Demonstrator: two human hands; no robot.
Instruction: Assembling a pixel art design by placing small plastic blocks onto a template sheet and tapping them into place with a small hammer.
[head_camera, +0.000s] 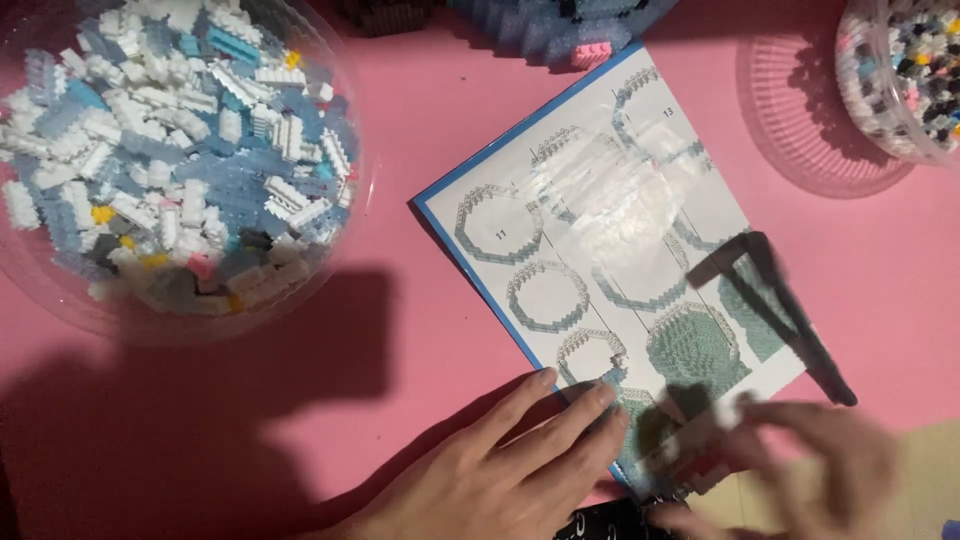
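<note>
1. The instruction sheet (610, 240) lies open and tilted on the pink table (420, 130), its blue-edged page showing ring-shaped layers and fuller round stages of a block build; everything else is placed from it.
2. The left hand (500, 470) lies flat at the sheet's lower left corner, fingers stretched long and close together, tips touching the paper edge; it holds nothing, just pinning the page.
3. The right hand (820, 470) sits at the sheet's lower right corner, badly blurred; it seems to pinch a small pale piece (735, 410) between fingertips, though how it grips I cannot tell for sure.
4. Dark tweezers (790, 315) lie across the sheet's right edge, untouched by either hand.
5. Progress, as a judgement: a blue and pink block structure (560, 30) sits just above the sheet's top corner, partly cut off, so some layers look built; the heaps of loose bricks suggest plenty is left.
6. Containers: left of the sheet, well apart, a clear round bowl (350, 200) is heaped with tiny white, pale blue and grey bricks (170, 150), a few yellow and pink among them.
7. Right of the sheet's top, a second clear bowl (870, 120) at the frame's corner holds mixed dark, white and pink bricks (910, 50); beside it rests a ribbed clear lid (800, 110), empty.
</note>
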